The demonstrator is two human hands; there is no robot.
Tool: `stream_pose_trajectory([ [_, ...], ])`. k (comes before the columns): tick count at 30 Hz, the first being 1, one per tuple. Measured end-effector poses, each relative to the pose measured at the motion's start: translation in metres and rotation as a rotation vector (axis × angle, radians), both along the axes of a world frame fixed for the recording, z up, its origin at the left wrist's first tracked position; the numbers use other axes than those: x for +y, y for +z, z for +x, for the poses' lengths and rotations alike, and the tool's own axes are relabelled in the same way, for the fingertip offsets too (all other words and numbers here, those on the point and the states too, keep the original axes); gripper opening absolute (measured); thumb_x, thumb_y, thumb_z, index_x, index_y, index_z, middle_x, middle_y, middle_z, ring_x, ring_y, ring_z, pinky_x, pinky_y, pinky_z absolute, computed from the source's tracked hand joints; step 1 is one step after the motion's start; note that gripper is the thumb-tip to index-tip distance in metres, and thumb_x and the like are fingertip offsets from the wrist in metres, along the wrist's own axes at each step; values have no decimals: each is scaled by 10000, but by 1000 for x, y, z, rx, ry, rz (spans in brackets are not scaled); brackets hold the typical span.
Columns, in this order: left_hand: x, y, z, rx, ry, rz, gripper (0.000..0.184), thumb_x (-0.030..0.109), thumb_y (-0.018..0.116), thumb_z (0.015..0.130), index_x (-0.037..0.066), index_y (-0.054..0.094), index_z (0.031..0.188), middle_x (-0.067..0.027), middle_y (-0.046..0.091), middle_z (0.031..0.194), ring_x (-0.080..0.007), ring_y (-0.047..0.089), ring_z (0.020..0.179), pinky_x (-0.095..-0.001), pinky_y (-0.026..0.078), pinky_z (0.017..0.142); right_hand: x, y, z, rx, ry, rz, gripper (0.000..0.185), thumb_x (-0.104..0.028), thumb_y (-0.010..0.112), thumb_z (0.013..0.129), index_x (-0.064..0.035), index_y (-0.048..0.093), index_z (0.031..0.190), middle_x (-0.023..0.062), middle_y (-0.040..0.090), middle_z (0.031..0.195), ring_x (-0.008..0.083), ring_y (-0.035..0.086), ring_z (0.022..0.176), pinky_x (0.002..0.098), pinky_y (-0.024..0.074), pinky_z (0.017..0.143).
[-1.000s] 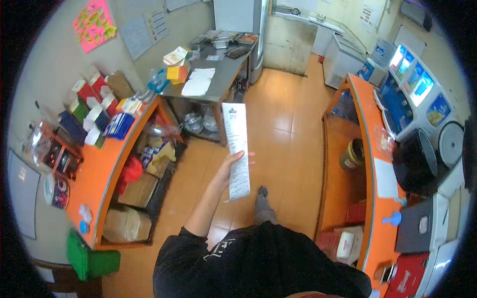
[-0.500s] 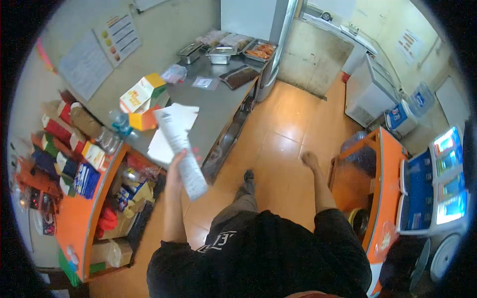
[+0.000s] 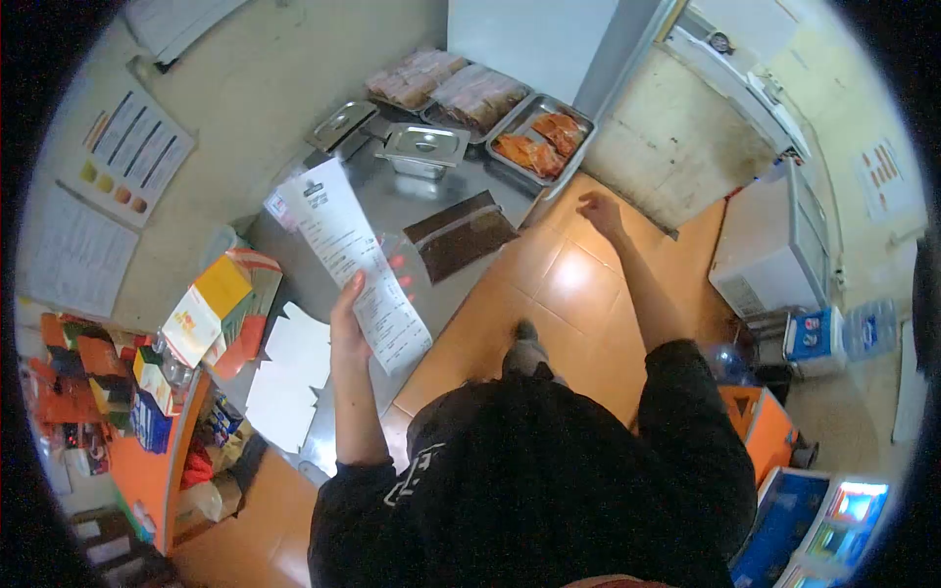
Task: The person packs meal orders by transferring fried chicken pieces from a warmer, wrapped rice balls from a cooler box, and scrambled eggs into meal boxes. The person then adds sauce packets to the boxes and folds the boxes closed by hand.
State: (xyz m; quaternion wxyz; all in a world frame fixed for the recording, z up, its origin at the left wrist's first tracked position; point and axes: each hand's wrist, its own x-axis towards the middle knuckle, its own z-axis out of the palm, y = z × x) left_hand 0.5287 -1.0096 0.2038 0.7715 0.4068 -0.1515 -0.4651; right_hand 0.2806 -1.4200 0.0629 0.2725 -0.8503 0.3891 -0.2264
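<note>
A long printed receipt [image 3: 361, 265] is held in my left hand [image 3: 351, 318], thumb on its front and fingers behind, above the steel table [image 3: 392, 211]. My right hand [image 3: 600, 213] is over the floor, right of the table, its fingers partly curled and apart, with nothing visible in them. A sealed bag of dark brown contents [image 3: 461, 235] lies on the table between the hands. Behind it are a lidded steel container [image 3: 424, 147] and a tray of orange-coloured meat [image 3: 539, 140]. White cut paper sheets [image 3: 287, 377] lie at the table's near left.
Folded food boxes [image 3: 218, 309] stand at the table's left edge, beside an orange counter [image 3: 142, 470] with more boxes. More trays of pale packed food [image 3: 478, 96] sit at the back. A white chest freezer [image 3: 774, 240] stands to the right on the tiled floor.
The view has moved forward to the steel table and turned. My left hand still holds the receipt, now over the table. My right hand has come into view and reached forward.
</note>
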Motion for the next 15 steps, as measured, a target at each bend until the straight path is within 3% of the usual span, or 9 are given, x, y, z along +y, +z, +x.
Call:
stream_pose_trajectory([
  [1,-9,-3,2,6,24,19,592,349,487,777,29,308,1241,-210,481,1089,-289,550,881,-426,476,730,-32,-6,16,45,3,20,245,-198,622,667,-69,594,874,116,605,818,216,584,744,320,458,648],
  [4,-32,-20,0,-13,236,64,599,364,463,784,28,290,1249,-220,468,1103,-296,536,899,-434,471,737,-117,-27,73,347,306,-252,285,-185,602,665,-85,583,932,115,586,901,240,565,800,331,455,669],
  [7,-64,-27,-18,-4,446,128,618,392,446,788,45,263,1266,-216,439,1131,-295,519,905,-439,460,741,-177,-24,139,332,625,-545,542,-194,672,580,-77,503,1081,140,570,957,279,538,893,363,430,759],
  [9,-96,-7,-37,55,642,110,636,405,464,777,70,254,1274,-200,412,1148,-276,502,899,-434,453,736,-221,-67,181,504,660,25,789,-226,745,494,-39,399,1179,163,479,1133,281,440,1073,348,364,884],
  [10,-109,-6,-44,56,677,105,648,418,484,763,89,258,1273,-188,399,1148,-258,486,892,-436,445,736,-237,-94,194,444,694,79,971,-272,776,423,-24,310,1238,198,456,1146,322,387,1117,350,333,919],
  [14,-157,2,-62,14,751,182,658,434,492,751,94,266,1268,-181,409,1136,-258,485,896,-446,442,739,-231,-88,218,471,730,-67,931,-263,800,402,21,343,1163,210,388,1205,326,387,1113,371,340,904],
  [15,-168,5,-67,21,773,203,658,434,492,751,94,266,1268,-181,409,1136,-258,485,896,-446,442,739,-231,-78,222,536,773,178,902,-268,804,394,28,361,1121,221,377,1202,326,362,1127,367,330,912],
])
